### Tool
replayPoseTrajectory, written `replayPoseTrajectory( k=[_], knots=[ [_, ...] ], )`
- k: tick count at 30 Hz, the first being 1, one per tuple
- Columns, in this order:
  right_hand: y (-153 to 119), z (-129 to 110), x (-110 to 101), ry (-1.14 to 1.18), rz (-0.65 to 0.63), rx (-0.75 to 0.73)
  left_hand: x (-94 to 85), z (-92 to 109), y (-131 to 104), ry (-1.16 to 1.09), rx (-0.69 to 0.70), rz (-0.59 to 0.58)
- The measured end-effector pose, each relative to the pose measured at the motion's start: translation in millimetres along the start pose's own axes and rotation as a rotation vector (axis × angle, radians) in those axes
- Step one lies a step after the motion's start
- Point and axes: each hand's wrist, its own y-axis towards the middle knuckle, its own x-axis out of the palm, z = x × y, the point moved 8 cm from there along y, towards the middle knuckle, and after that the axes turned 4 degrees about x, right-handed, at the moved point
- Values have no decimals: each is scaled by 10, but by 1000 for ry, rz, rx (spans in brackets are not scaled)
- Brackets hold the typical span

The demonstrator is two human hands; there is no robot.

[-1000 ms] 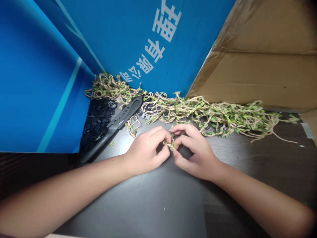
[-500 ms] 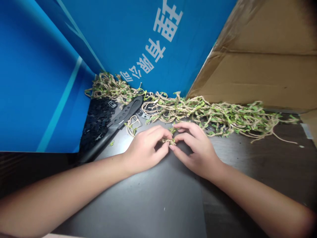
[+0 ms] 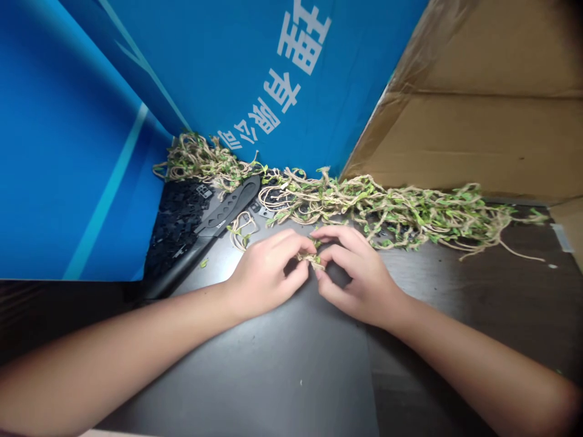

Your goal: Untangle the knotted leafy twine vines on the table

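Observation:
My left hand (image 3: 272,266) is closed, thumb and fingers pinching a short length of leafy twine (image 3: 310,259), tan cord with small green leaves. Facing it, my right hand (image 3: 357,273) has its fingers curled around the twine's right end. Its thumb and fingertips are at that end; the exact contact is partly hidden. Just beyond both hands, a long tangled heap of leafy twine (image 3: 387,209) stretches to the right. A loose loop of twine (image 3: 242,229) lies on the grey mat, beyond my left hand.
Left of my hands lies a black tool with a long handle (image 3: 223,218), beside many small dark pieces (image 3: 175,221). Another twine bunch (image 3: 200,159) sits in the far left corner. Blue printed panels (image 3: 218,67) and a brown cardboard wall (image 3: 492,139) enclose the grey mat (image 3: 255,376).
My right thumb has drawn slightly away from my left fingertips, showing a little more of the twine between the hands. The whole view has shifted slightly.

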Motion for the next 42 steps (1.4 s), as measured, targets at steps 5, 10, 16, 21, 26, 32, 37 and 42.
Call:
replayPoseTrajectory(
  k=[5, 10, 16, 21, 26, 32, 37, 42],
  knots=[
    [20, -26, -2, 10, -56, 3, 30, -9, -9, 0, -1, -22],
    [18, -37, -23, -21, -61, 21, 31, -4, -11, -23, 6, -33],
    [-14, -1, -38, -143, 27, 10, -25, -43, 5, 4, -42, 11],
    [-16, -27, -24, -144, 47, -47, -21, -50, 3, 20, -47, 18],
    [20, -61, -34, -87, 3, -45, 0, -25, -11, 40, -21, 4],
    [18, -98, -81, -112, 61, -50, -26, -15, 5, 36, 3, 22],
    [-17, -61, -106, -176, 124, -17, -37, -64, 7, 35, -34, 38],
    [-37, -15, -19, -167, 63, -36, -27, -72, -6, 39, -44, 35]
  ],
)
